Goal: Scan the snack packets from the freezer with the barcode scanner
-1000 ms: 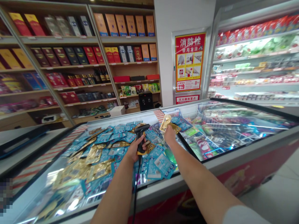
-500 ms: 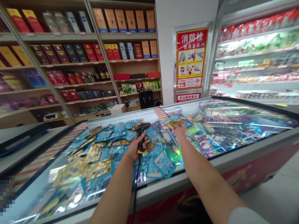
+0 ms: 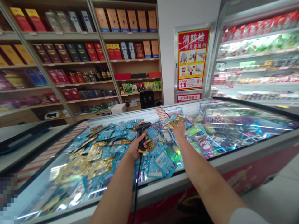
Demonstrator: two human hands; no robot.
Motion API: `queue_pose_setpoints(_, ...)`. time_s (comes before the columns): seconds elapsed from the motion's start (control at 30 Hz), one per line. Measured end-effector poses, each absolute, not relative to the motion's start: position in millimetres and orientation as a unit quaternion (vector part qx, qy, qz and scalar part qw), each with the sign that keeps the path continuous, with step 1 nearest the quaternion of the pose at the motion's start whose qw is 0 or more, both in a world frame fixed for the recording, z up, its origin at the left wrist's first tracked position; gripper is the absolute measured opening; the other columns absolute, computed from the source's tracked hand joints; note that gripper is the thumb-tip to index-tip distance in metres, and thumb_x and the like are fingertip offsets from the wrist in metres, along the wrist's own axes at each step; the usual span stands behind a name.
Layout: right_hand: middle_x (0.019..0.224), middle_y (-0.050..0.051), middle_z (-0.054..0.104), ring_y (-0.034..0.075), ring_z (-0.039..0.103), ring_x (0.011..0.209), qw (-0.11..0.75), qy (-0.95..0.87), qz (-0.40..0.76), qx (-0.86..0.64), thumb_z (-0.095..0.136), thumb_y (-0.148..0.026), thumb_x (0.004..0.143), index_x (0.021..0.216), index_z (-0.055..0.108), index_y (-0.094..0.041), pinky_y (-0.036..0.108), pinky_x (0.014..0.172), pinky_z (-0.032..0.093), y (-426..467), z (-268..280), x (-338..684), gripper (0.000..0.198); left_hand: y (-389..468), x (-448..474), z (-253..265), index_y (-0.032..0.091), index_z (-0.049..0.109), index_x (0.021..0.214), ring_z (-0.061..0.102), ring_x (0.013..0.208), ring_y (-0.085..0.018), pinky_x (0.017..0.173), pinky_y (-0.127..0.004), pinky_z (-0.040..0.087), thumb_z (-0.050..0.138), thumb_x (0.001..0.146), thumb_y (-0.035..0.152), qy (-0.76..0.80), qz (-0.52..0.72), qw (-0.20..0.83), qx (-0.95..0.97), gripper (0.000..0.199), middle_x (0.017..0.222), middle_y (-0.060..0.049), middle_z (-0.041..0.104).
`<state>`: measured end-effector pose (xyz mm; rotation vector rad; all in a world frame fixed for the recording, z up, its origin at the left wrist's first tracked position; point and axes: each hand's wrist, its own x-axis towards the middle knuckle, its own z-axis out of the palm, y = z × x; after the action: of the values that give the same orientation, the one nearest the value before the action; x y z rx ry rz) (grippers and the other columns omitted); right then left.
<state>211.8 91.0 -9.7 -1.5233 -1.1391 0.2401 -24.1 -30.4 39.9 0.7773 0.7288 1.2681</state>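
Barcode scanner [image 3: 141,128], black with yellow trim, just below centre toward 7 o'clock, held in the left hand [image 3: 135,148], whose fingers curl round it. Toward 4 o'clock, the right hand [image 3: 179,130] has its fingers bunched against a gold packet [image 3: 179,119]; whether they pinch or only touch it, I cannot tell. Below both hands, a chest freezer [image 3: 224,166] sweeps from 8 through 6 to 3 o'clock. Inside, toward 3 o'clock, a white wire basket [image 3: 211,118] sits among bagged goods in mixed colours. On its glass top [image 3: 37,190], toward 8 o'clock, blue and gold packets [image 3: 95,151] lie heaped and overlapping. Beyond: wooden shelves [image 3: 137,66] of boxes and bottles at 10 o'clock, a red-and-yellow poster [image 3: 193,59] near 1 o'clock, a lit display cooler [image 3: 263,89] stocked with packaged goods at 2 o'clock.
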Motion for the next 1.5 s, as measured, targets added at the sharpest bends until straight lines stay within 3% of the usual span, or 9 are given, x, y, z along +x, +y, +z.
queue_pose_setpoints(0.13, 0.111, 0.016, 0.059, 0.026, 0.051, 0.107, 0.569, -0.5, 0.101, -0.645, 0.043, -0.012, 0.073, 0.101, 0.062, -0.008, 0.038, 0.096, 0.038, 78.3, 2.0, 205.6, 0.034, -29.8, -25.1, 38.4, 0.013, 0.056, 0.08, 0.042, 0.042, -0.003, 0.038, -0.014, 0.036, 0.069, 0.074, 0.032, 0.331, 0.551, 0.677, 0.358, 0.024, 0.06, 0.003, 0.049)
queue_pose_setpoints(0.33, 0.105, 0.009, 0.065, 0.02, 0.058, 0.098, 0.437, -0.672, 0.14, -0.581, 0.045, -0.018, 0.082, 0.107, 0.062, -0.015, 0.03, 0.089, 0.042, 55.0, 8.4, 172.0, 0.03, -28.6, -25.4, 38.0, 0.013, 0.055, 0.078, 0.041, 0.042, -0.004, 0.038, -0.014, 0.036, 0.068, 0.075, 0.034, 0.336, 0.542, 0.681, 0.361, 0.024, 0.054, 0.004, 0.044)
queue_pose_setpoints(0.53, 0.128, 0.01, 0.055, 0.026, 0.045, 0.121, 0.268, -0.805, 0.093, -0.521, 0.048, -0.048, 0.085, 0.134, 0.043, -0.022, 0.038, 0.099, 0.032, 36.2, 12.1, 146.0, 0.056, -27.4, -24.9, 37.3, 0.013, 0.056, 0.085, 0.043, 0.044, -0.003, 0.039, -0.015, 0.037, 0.069, 0.074, 0.029, 0.32, 0.557, 0.677, 0.358, 0.023, 0.069, 0.001, 0.053)
queue_pose_setpoints(0.67, 0.139, 0.001, 0.045, 0.028, 0.035, 0.127, 0.201, -0.856, 0.061, -0.473, 0.03, -0.051, 0.091, 0.132, 0.045, -0.036, 0.049, 0.102, 0.025, 32.3, 16.5, 141.9, 0.046, -27.6, -25.6, 37.2, 0.014, 0.057, 0.09, 0.042, 0.044, -0.003, 0.039, -0.015, 0.038, 0.069, 0.074, 0.028, 0.328, 0.564, 0.67, 0.355, 0.024, 0.069, 0.002, 0.052)
queue_pose_setpoints(0.87, 0.117, 0.012, 0.058, 0.03, 0.042, 0.117, 0.228, -0.781, -0.013, -0.582, 0.032, -0.038, 0.092, 0.105, 0.066, -0.024, 0.052, 0.099, 0.024, 38.3, 17.3, 141.9, 0.038, -28.3, -25.9, 37.4, 0.015, 0.056, 0.089, 0.043, 0.045, -0.003, 0.039, -0.014, 0.038, 0.069, 0.074, 0.028, 0.322, 0.562, 0.675, 0.353, 0.023, 0.07, 0.002, 0.052)
queue_pose_setpoints(0.97, 0.115, 0.013, 0.057, 0.027, 0.045, 0.115, 0.234, -0.765, -0.009, -0.601, 0.042, -0.032, 0.088, 0.104, 0.063, -0.019, 0.046, 0.096, 0.03, 42.7, 16.1, 148.7, 0.03, -28.1, -25.4, 37.4, 0.014, 0.056, 0.084, 0.042, 0.045, -0.003, 0.039, -0.014, 0.038, 0.069, 0.074, 0.029, 0.319, 0.56, 0.676, 0.357, 0.022, 0.069, 0.002, 0.052)
queue_pose_setpoints(1.27, 0.112, 0.011, 0.059, 0.027, 0.043, 0.117, 0.237, -0.757, 0.075, -0.604, 0.056, -0.042, 0.077, 0.104, 0.059, -0.02, 0.04, 0.094, 0.031, 46.9, 13.0, 159.5, 0.035, -26.6, -27.2, 35.3, 0.013, 0.057, 0.08, 0.043, 0.043, -0.004, 0.038, -0.015, 0.037, 0.067, 0.076, 0.034, 0.333, 0.537, 0.681, 0.37, 0.024, 0.061, 0.002, 0.049)
queue_pose_setpoints(1.37, 0.121, 0.009, 0.055, 0.028, 0.04, 0.121, 0.243, -0.764, 0.078, -0.592, 0.057, -0.039, 0.075, 0.113, 0.056, -0.022, 0.043, 0.097, 0.029, 48.0, 11.9, 158.3, 0.042, -27.5, -26.1, 35.9, 0.013, 0.056, 0.081, 0.043, 0.043, -0.003, 0.038, -0.015, 0.037, 0.067, 0.075, 0.032, 0.324, 0.542, 0.682, 0.369, 0.023, 0.064, 0.001, 0.051)
queue_pose_setpoints(1.5, 0.145, 0.004, 0.034, 0.03, 0.026, 0.133, 0.223, -0.794, 0.093, -0.558, 0.049, -0.033, 0.08, 0.137, 0.037, -0.03, 0.052, 0.104, 0.02, 49.3, 10.7, 156.2, 0.058, -28.7, -24.6, 37.0, 0.014, 0.056, 0.086, 0.044, 0.045, -0.003, 0.038, -0.015, 0.038, 0.07, 0.073, 0.028, 0.311, 0.565, 0.675, 0.359, 0.023, 0.071, 0.001, 0.053)
